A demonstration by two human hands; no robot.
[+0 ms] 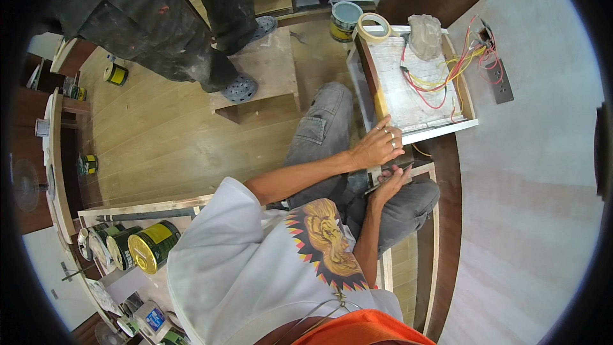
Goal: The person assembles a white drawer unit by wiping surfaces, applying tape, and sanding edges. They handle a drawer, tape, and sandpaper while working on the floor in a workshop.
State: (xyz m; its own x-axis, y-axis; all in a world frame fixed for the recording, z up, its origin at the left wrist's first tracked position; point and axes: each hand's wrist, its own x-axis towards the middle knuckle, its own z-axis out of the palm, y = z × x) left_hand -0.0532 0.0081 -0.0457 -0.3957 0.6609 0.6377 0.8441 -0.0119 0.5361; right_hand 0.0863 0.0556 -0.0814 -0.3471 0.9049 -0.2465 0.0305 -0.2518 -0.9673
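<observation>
My left hand [378, 145] lies at the near corner of a white drawer-like box [440, 129], its fingers bent and pressed to a strip of yellow tape [380, 103] along the wooden edge; the thumb is hidden. Just below it, my right hand [392, 185] is closed around a thin, dark, flat tool [378, 186] whose exact kind I cannot make out. A roll of masking tape [373, 27] rests on the box's far left corner. Inside the box are red and yellow wires [440, 83] and a bundled clear plastic bag [425, 37].
Another person stands on a low wooden step [271, 64] at the far left. A paint can [345, 20] is beyond the box. Several cans [153, 246] stand at the lower left. To the right, a pale wall [530, 166] carries a dark socket plate [500, 82].
</observation>
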